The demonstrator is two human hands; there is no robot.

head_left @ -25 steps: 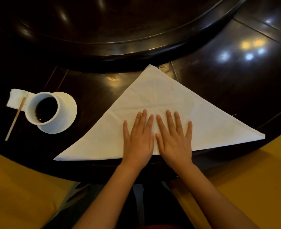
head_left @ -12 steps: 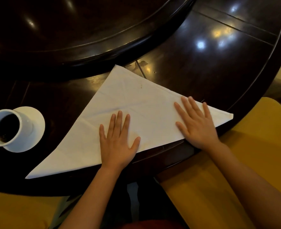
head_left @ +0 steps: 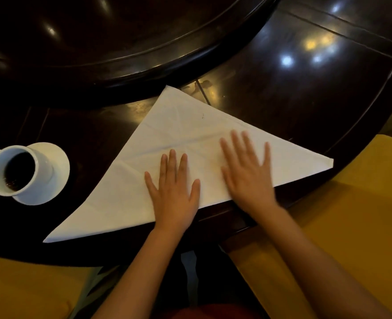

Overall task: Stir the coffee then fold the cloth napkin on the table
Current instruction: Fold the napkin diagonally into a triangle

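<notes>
A white cloth napkin (head_left: 185,132) lies folded into a large triangle on the dark table, its long edge along the near rim. My left hand (head_left: 173,192) rests flat on its near middle, fingers spread. My right hand (head_left: 248,171), blurred, lies flat on the napkin just to the right, fingers apart. Neither hand holds anything. A white cup of dark coffee (head_left: 13,171) stands on a white saucer (head_left: 54,164) at the far left. No stirrer is in view.
The round dark wooden table (head_left: 305,93) has a raised central turntable (head_left: 121,42) behind the napkin. Yellow seat cushions sit at the lower left (head_left: 29,286) and right (head_left: 363,215) below the table's edge.
From side by side at the napkin's middle, my right hand slid out toward the right corner, then back toward the middle. The left hand stayed pressed flat. The view shifted right.
</notes>
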